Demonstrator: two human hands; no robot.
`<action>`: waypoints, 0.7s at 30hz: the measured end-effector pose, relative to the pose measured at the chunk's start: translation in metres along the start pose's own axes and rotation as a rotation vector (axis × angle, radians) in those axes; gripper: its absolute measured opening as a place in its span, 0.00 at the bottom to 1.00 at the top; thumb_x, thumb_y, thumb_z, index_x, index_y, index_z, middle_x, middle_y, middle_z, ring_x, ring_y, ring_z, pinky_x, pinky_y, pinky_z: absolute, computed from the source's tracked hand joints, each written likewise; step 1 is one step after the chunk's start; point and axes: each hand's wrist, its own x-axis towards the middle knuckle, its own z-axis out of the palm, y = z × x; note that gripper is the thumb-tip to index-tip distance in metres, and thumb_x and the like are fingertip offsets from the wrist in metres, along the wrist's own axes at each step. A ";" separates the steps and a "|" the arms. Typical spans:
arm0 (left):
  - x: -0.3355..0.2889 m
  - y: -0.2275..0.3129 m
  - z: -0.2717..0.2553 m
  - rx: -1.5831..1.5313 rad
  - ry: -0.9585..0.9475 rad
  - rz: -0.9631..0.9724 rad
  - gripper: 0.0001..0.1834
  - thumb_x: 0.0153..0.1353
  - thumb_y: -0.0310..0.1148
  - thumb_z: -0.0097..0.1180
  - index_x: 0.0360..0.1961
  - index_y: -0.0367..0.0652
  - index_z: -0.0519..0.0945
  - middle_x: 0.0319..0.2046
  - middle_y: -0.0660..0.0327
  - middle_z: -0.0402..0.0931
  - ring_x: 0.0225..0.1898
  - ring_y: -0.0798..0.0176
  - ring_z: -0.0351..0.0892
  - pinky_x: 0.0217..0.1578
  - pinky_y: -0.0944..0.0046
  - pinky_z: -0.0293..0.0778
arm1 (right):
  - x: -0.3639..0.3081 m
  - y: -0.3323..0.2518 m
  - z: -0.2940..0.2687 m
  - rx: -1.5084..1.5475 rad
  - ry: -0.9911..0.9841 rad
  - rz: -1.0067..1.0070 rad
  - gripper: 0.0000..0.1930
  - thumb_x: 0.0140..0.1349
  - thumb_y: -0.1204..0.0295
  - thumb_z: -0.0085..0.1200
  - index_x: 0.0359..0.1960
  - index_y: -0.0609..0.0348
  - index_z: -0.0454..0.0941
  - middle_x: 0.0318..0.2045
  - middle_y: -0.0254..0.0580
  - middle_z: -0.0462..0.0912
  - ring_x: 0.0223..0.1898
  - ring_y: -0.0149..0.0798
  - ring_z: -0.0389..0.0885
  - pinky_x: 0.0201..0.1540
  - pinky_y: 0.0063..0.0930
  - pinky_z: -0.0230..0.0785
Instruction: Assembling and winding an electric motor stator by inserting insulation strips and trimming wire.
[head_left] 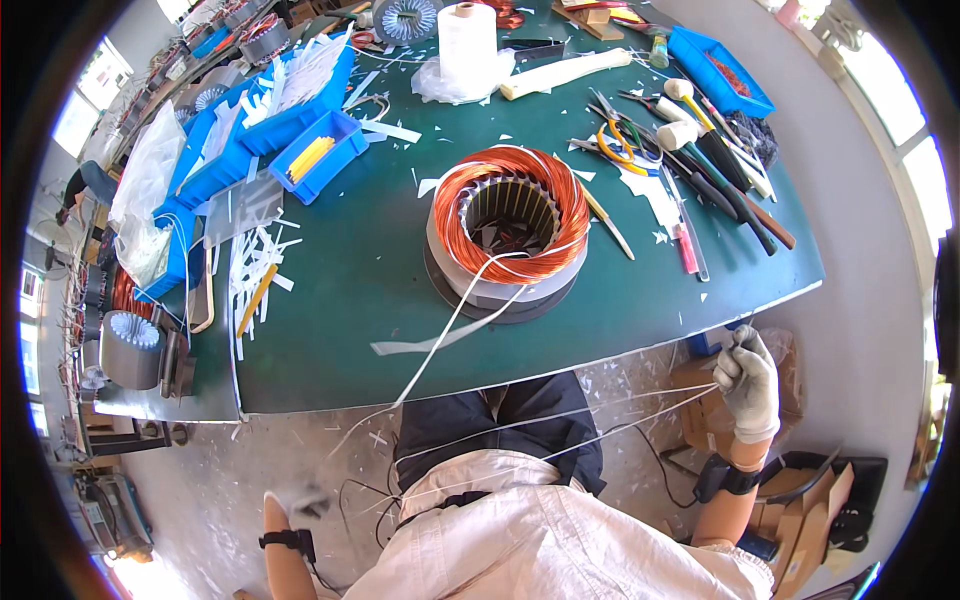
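A motor stator (508, 222) with a ring of copper windings stands upright on the green table in front of me. White cord (437, 340) comes from its near side and hangs over the table edge. A translucent strip (425, 346) lies beside the cord. Off the table's right front edge, my right hand (748, 385), in a white glove, is closed on white cord stretched across my lap. My left hand (292, 505) is low on the left, away from the table; motion smears its fingers, so I cannot make out what it holds.
Blue bins (300, 90) of paper strips stand at the left, near a smaller bin of yellow sticks (311, 157). Scissors (625, 140), mallets (690, 130) and other hand tools lie at the right. A white cord spool (467, 50) stands at the back. Cardboard boxes (815, 510) sit below right.
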 end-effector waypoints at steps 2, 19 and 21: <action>-0.038 0.103 0.011 0.027 0.104 0.508 0.15 0.66 0.42 0.56 0.35 0.40 0.84 0.35 0.59 0.85 0.28 0.67 0.82 0.29 0.67 0.77 | 0.002 0.004 0.021 -0.093 0.000 0.004 0.09 0.66 0.77 0.50 0.46 0.56 0.73 0.33 0.31 0.71 0.23 0.22 0.58 0.24 0.17 0.51; -0.081 0.309 0.093 0.048 -0.067 1.347 0.11 0.55 0.36 0.72 0.29 0.39 0.88 0.49 0.46 0.80 0.52 0.55 0.80 0.48 0.58 0.74 | -0.033 0.043 0.097 -0.411 0.096 0.087 0.10 0.62 0.77 0.54 0.45 0.62 0.77 0.27 0.24 0.71 0.24 0.18 0.62 0.26 0.14 0.54; -0.075 0.296 0.090 0.165 -0.087 1.192 0.13 0.56 0.40 0.71 0.30 0.40 0.88 0.50 0.45 0.81 0.56 0.53 0.78 0.55 0.55 0.71 | -0.023 0.058 0.110 -0.517 0.006 0.005 0.14 0.58 0.76 0.59 0.46 0.63 0.77 0.30 0.25 0.74 0.28 0.19 0.66 0.30 0.15 0.60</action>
